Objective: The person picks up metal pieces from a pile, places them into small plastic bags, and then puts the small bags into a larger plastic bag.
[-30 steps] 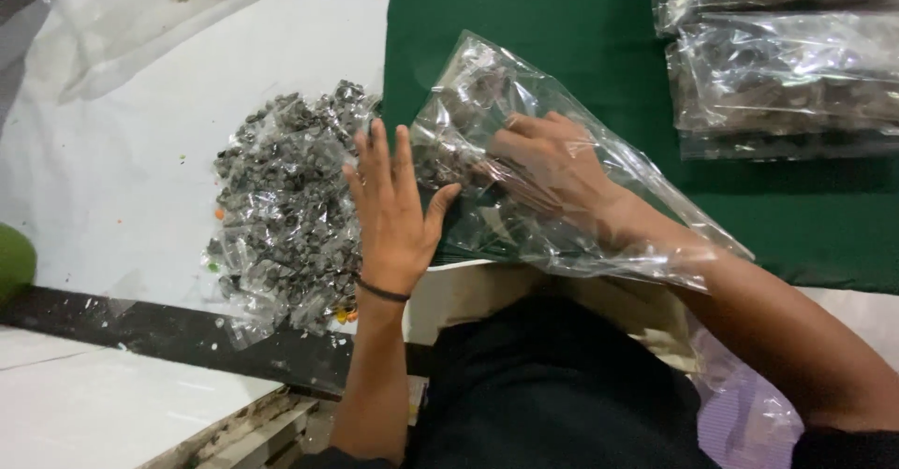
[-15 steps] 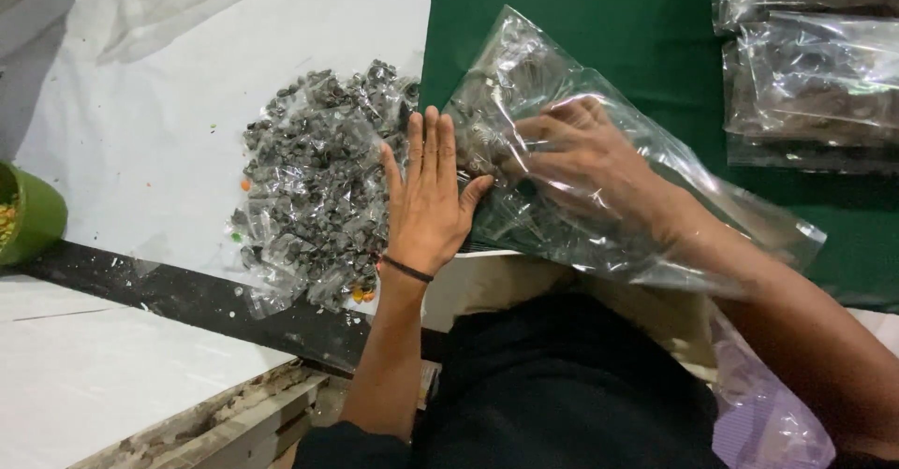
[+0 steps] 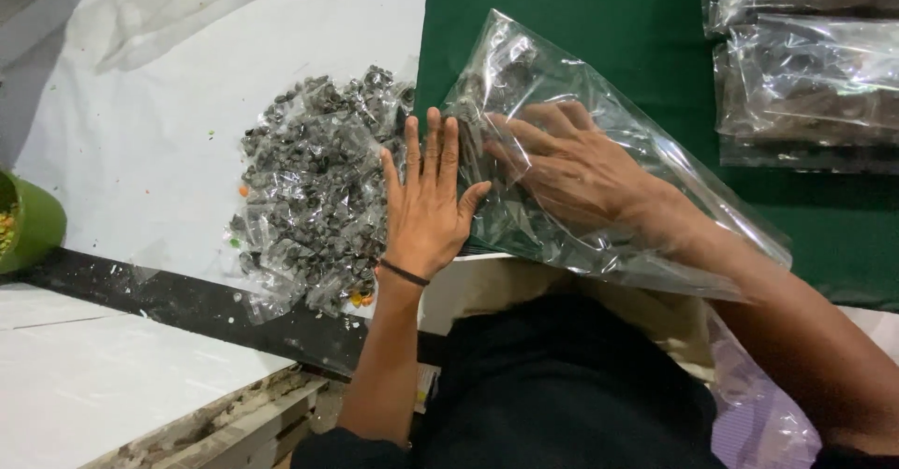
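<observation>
Covering white table [image 3: 140, 151], green mat [image 3: 609, 20]

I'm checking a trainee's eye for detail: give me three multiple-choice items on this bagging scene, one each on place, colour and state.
1. Where is the right hand?
A inside the clear plastic bag
B on the green cup
C under the table

2. What colour is the mat under the bag?
A red
B green
C yellow

3. How is the left hand?
A fisted
B gripping a tool
C flat, fingers extended

Answers: 1 A, seen through the plastic; 2 B, green mat beside the white sheet; 3 C, flat beside the pile of small packets.
</observation>
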